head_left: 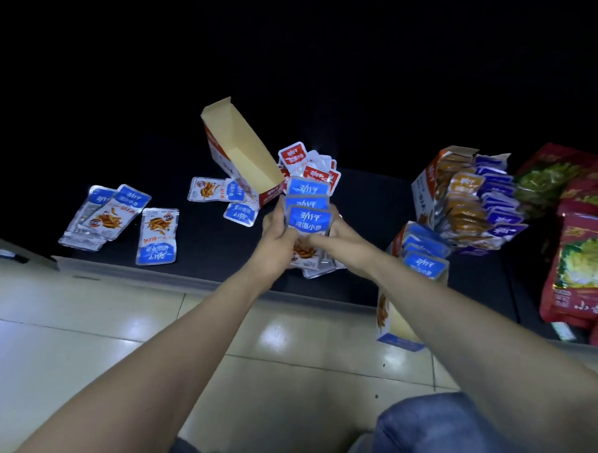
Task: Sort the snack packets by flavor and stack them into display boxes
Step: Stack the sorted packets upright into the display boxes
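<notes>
Fingers [321,240] on both hands are curled round a fanned stack of blue packets [307,217], long axis pointing away from the body. The half-filled blue box [422,262] sits just right of the right hand [341,240], so I'd guess that hand feeds it. The left hand [276,234] grips the other edge.

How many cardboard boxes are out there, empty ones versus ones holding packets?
Empty: 1, the empty box, tilted
Holding packets: 2, the blue box and the box of orange packets
Total: 3 boxes in view
</notes>
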